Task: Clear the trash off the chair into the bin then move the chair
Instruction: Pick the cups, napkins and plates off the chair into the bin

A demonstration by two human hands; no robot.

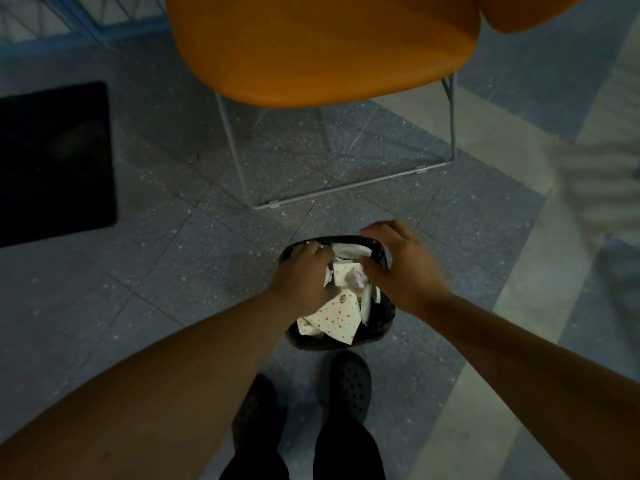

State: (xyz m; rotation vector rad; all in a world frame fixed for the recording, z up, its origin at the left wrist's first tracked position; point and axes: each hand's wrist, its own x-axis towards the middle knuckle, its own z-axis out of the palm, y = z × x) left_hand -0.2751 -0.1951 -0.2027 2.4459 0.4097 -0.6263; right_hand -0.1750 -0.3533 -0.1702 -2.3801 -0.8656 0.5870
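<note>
Below, both hands are seen over the bin, a small black container standing on the speckled floor just ahead of the person's dark perforated shoes. The left hand is curled loosely over the near-left part of the opening, its fingers bent down onto crumpled paper; whether anything is actually pinched cannot be told. The right hand is spread wide, fingers apart, over the far-right rim, and nothing is seen gripped by it.

The bin is filled to the brim: a cream wrapper with red dots is draped under the left hand and over the near edge, a crumpled pale wad sits between the hands, and white disc-like pieces (lids or plates, too blurred to say) are stacked at the far side. Such trash is judged light, soft and springy, so it is best pressed flat from above, not pinched.

Beyond the hands, well apart from them, the orange chair is found on a thin grey wire frame; its visible seat appears bare. It is judged stiff, smooth and fairly light, and would best be taken at the seat's edge with both hands.
</note>
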